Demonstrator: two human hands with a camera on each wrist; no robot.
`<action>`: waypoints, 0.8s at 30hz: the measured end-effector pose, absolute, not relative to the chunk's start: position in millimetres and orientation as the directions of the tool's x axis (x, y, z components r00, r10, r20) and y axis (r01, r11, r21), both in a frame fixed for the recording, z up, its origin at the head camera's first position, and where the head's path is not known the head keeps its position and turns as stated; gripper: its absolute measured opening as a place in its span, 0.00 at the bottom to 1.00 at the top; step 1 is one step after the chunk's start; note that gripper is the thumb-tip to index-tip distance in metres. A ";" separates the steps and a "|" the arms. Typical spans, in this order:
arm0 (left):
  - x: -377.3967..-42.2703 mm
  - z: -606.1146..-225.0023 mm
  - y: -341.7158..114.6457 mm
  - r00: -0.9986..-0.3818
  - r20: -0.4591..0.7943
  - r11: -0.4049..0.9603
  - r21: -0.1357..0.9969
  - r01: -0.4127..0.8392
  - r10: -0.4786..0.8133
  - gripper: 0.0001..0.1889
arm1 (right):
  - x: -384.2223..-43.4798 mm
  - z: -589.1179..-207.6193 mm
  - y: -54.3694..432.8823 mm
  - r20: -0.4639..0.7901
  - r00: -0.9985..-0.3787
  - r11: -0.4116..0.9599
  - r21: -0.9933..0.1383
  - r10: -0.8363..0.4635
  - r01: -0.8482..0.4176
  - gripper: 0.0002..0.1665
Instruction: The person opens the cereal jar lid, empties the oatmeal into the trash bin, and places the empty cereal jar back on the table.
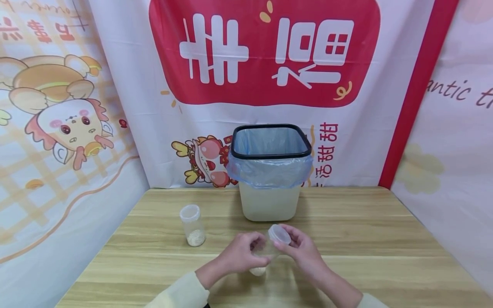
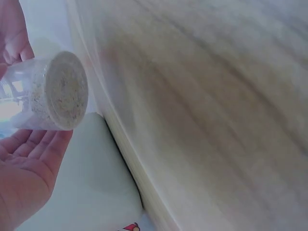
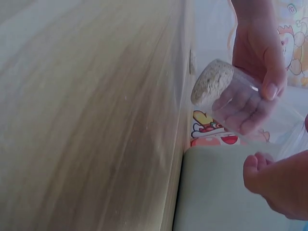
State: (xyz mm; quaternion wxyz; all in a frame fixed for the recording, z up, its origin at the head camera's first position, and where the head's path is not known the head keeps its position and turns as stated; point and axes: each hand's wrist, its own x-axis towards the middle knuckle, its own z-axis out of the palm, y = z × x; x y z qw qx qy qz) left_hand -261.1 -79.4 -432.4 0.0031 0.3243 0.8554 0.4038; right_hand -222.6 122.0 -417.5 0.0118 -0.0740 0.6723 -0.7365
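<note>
Head view: left hand (image 1: 242,253) covers part of held jar (image 2: 24,94). Lid end cropped at left wrist view's left edge. Grains (image 2: 67,91) too small to identify. Bin (image 1: 269,203) floor hidden.

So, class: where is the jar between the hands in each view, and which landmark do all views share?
Head: the jar is low, just right of centre, between left hand and right hand.
Left wrist: the jar is at the left edge, upper half.
Right wrist: the jar is right of centre, upper half.
Shared landmark: the pale bin, partly shown in both wrist views.
</note>
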 end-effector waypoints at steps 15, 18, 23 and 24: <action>-256.8 -429.1 -79.1 -0.803 0.261 0.458 0.710 0.536 0.535 0.25 | -220.6 -415.6 126.0 0.108 -0.972 -0.133 -0.988 -0.208 -0.081 0.47; -254.2 -428.3 -77.6 -0.823 0.288 0.488 0.692 0.532 0.489 0.26 | -218.9 -414.0 119.0 0.094 -0.990 -0.152 -0.985 -0.107 -0.077 0.46; -249.5 -428.2 -73.8 -0.838 0.340 0.531 0.656 0.536 0.427 0.27 | -211.9 -411.1 103.3 0.049 -0.998 -0.183 -0.982 0.039 -0.055 0.40; -248.6 -428.2 -73.0 -0.837 0.349 0.537 0.648 0.540 0.420 0.27 | -210.6 -410.6 100.2 0.038 -0.997 -0.193 -0.980 0.063 -0.050 0.40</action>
